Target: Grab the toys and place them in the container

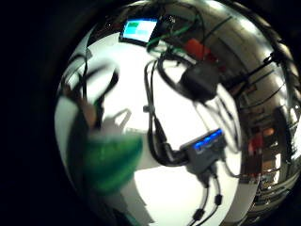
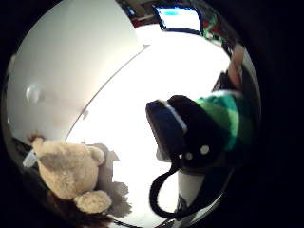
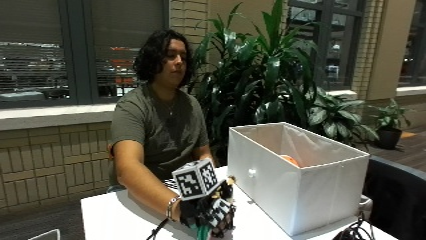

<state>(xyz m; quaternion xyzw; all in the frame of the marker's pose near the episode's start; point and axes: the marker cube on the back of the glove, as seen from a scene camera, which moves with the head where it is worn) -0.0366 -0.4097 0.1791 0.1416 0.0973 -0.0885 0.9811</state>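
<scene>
My gloved right hand [image 3: 205,211] hovers just above the white table [image 3: 126,220], near the front left corner of the white fabric container [image 3: 299,185]. Its fingers curl round a green striped soft toy [image 3: 201,232], which hangs under the palm and fills part of both palm views [image 1: 113,160] [image 2: 228,118]. A beige teddy bear [image 2: 69,171] lies on the table against the container's wall [image 2: 66,61]; in the outside view only a brown bit of the bear [image 3: 230,182] shows behind my hand. Something orange [image 3: 289,160] lies inside the container.
Black cables and a hub with blue lights [image 1: 207,146] lie on the table beside my hand. A lit screen [image 1: 138,29] stands at the far side. More cables [image 3: 353,232] lie by the container's right corner. A large plant [image 3: 266,75] stands behind.
</scene>
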